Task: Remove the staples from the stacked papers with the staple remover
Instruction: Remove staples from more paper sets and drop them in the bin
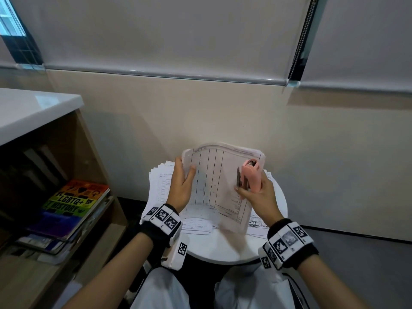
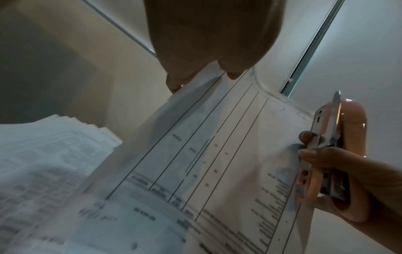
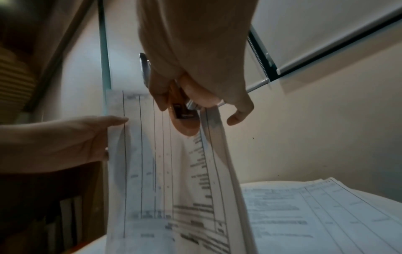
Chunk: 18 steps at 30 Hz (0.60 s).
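From the head view, the left hand (image 1: pixel 181 188) pinches the left edge of a raised bundle of white printed sheets ruled with table lines (image 1: pixel 219 186), thumb on the front face and fingers behind, holding it tilted up off the small round white desk (image 1: pixel 234 248), apparently so its top edge faces the person. The right hand (image 1: pixel 259 192) steadies the bundle's right edge while its grip curls round a pink plastic staple remover with metal jaws (image 1: pixel 250 177), held upright near the top right corner, probably where a staple sits, though no staple can be made out. More loose white printed pages (image 1: pixel 162 184) lie spread on the desk beneath. A wooden bookshelf with a rainbow-covered book (image 1: pixel 73 201) stands to the left. The left wrist view shows the thumb and a finger (image 2: pixel 233 72) clamped on the paper edge, with the remover (image 2: pixel 339 142) across the sheet. The right wrist view shows the fingers (image 3: pixel 158 96) wrapped round the remover's body against the bundle; whether its jaws are squeezed together I cannot tell.
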{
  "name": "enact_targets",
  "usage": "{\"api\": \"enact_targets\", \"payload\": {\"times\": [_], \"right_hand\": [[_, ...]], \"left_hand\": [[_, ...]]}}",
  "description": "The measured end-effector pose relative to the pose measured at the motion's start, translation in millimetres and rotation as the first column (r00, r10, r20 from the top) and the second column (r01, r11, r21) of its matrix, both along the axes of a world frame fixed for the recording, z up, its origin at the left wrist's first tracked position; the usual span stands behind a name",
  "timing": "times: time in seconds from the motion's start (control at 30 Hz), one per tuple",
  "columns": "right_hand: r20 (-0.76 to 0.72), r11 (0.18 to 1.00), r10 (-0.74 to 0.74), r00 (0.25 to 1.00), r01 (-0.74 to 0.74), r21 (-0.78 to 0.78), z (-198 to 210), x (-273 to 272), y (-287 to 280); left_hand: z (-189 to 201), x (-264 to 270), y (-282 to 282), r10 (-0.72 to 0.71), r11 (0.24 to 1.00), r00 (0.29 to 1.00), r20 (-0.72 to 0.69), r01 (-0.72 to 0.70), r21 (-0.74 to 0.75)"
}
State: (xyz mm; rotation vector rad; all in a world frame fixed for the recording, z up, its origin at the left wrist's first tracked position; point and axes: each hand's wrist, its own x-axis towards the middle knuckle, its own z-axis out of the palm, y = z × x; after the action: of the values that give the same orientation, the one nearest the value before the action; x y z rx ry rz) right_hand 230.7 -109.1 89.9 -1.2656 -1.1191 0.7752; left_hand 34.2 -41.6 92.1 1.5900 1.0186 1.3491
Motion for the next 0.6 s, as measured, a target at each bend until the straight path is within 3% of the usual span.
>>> {"api": "enact_targets", "payload": {"times": [0.13,0.2,0.37,0.5,0.6], "right_hand": [[0.049,0.997,0.014,0.999,-0.010,-0.081,-11.1,1.4,-0.3],[-0.003,0.998,-0.029,1.000,0.029,-0.053,-2.0,3.9,1.8],[-0.229,0.943,-0.266,0.936,0.302,0.138,61.4,5.5,8.9],[-0.442,0.923,-0.181,0.879,0.307,0.232,112.9,-28.0,25.8],[-0.465,0.955,-0.144,0.874,0.246,0.166,127.4,-64.1,48.6]], "left_hand": [[-9.1,1.9,0.4,0.008,0.997,1.000,-0.007,-0.009,-0.071],[-6.7,-0.2,4.9,0.052,0.997,0.999,-0.015,-0.053,-0.058],[-0.8,-9.4,0.5,0.084,0.993,0.994,0.073,-0.077,-0.092],[-7.4,-10.4,-16.1,0.046,0.989,0.991,0.127,-0.027,-0.146],[-10.6,-8.2,-27.3,0.006,0.989,0.991,0.135,0.014,-0.149]]}}
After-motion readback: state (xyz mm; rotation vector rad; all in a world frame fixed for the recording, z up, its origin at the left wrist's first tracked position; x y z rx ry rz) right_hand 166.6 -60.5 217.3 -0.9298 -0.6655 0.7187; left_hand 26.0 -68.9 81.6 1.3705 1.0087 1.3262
